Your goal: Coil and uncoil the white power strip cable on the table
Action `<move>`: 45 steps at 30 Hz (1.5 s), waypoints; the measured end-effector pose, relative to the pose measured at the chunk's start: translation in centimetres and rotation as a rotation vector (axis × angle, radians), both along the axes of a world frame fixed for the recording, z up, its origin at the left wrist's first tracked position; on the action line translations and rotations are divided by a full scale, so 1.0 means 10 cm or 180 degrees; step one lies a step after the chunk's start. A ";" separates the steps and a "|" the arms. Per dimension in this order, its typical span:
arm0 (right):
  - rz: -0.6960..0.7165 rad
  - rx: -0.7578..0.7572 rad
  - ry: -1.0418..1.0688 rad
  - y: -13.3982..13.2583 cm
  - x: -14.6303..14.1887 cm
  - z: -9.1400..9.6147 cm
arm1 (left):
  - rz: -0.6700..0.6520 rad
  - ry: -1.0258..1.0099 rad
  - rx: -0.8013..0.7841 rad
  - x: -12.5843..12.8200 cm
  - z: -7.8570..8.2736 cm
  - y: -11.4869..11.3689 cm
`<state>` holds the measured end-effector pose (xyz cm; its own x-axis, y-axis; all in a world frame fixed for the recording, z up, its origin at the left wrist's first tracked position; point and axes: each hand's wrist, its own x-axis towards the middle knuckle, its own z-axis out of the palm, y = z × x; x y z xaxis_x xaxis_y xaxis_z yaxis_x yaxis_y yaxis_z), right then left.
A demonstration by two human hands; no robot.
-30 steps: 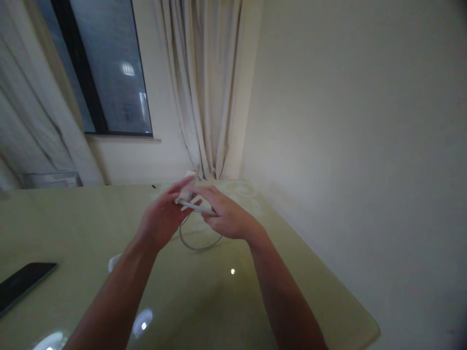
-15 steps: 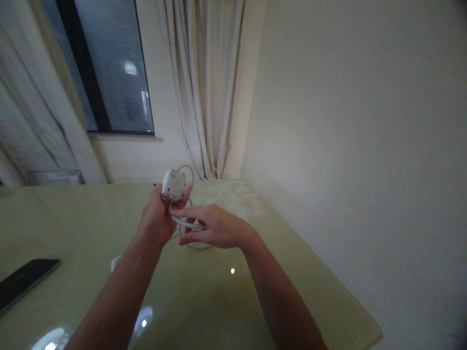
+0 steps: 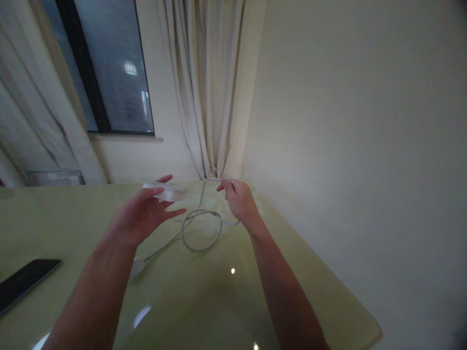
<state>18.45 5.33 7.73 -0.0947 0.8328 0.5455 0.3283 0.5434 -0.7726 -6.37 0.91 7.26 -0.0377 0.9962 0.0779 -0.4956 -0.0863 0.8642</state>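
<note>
A white block, smeared by motion, sits between the thumb and fingers of my left hand; it looks like a small power strip. Some of that hand's fingers stretch out past it. My right hand pinches the pale grey cable near the table's far edge. Between the hands the cable makes a round loop over the tabletop. Its other end runs down left to a white plug-like piece, partly behind my left forearm.
A dark flat device like a phone or tablet lies at the table's left. The glossy greenish table meets a plain wall on the right. Curtains and a window stand behind.
My hands have moved apart, the left one leftward with the white block, the right one up and rightward with cable. The cable bunched between them has spread into a wide loop.
</note>
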 end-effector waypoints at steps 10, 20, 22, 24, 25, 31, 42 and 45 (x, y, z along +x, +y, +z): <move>-0.0069 0.0331 0.2953 -0.14 0.10 0.27 | 0.0561 0.1814 -0.0304 -0.04 -0.25 0.17; -0.0291 0.1050 0.3093 -0.24 0.15 0.32 | 0.0500 0.3363 -0.0370 -0.13 -0.69 0.42; -0.0276 0.1085 0.3058 -0.26 0.14 0.33 | 0.0623 0.3590 -0.0403 -0.16 -0.79 0.48; -0.0251 0.1112 0.3039 -0.29 0.15 0.34 | 0.0723 0.3825 -0.0450 -0.21 -0.89 0.54; -0.0243 0.1130 0.3045 -0.30 0.15 0.35 | 0.0784 0.3966 -0.0456 -0.23 -0.92 0.57; -0.0050 0.1258 0.3117 -0.41 0.16 0.41 | 0.0969 0.4787 -0.0317 -0.31 -1.03 0.61; 0.0093 0.1254 0.3092 -0.49 0.16 0.44 | -0.0218 0.4952 0.0456 0.59 -1.36 0.53; 0.0023 0.1136 0.3195 -0.47 0.19 0.44 | -0.0222 0.4837 0.0492 0.56 -1.36 0.53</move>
